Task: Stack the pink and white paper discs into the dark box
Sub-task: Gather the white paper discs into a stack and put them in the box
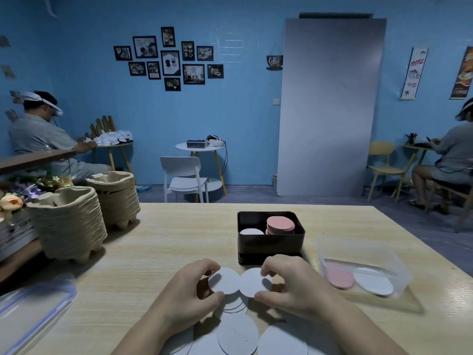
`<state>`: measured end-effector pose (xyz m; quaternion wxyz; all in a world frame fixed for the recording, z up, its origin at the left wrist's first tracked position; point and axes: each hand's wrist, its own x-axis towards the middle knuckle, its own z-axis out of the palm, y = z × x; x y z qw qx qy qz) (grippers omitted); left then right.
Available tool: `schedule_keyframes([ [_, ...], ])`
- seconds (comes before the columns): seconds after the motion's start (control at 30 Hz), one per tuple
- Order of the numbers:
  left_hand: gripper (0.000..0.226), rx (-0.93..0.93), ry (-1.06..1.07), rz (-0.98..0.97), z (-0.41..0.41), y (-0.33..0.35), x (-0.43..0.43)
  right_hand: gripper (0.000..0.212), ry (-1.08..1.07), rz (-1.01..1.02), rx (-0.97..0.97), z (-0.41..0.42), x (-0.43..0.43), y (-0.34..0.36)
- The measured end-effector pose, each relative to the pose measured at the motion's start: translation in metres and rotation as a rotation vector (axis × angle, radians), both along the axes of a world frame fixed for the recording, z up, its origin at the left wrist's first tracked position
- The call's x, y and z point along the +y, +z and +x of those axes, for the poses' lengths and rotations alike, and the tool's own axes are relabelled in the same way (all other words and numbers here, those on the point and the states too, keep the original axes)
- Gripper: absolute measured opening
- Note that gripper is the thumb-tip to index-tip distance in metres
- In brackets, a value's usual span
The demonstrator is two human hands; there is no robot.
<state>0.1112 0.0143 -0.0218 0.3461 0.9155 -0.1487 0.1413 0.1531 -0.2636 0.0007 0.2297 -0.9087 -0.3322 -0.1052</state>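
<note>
At lower centre, the left hand (194, 290) and right hand (291, 283) each pinch a white disc (224, 280) edgewise in a closed grip, likely gathering them for the dark box (271, 243) just beyond on the bench (166, 242).

Loose white discs (236, 336) cut off by the near edge. White stack (251, 231) mostly hidden behind the dark box (271, 242) wall. Clear lid (33, 313) cropped at left.
</note>
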Motion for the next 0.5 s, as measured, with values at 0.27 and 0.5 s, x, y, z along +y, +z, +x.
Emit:
schedule_keyframes([
  [0.27, 0.041, -0.094, 0.046, -0.089, -0.003, 0.002, 0.001, 0.038, -0.010, 0.169, 0.005, 0.005, -0.006, -0.007],
  [0.5, 0.047, -0.069, -0.090, 0.099, 0.004, 0.012, -0.009, 0.036, 0.058, 0.270, -0.031, 0.005, -0.004, -0.011],
])
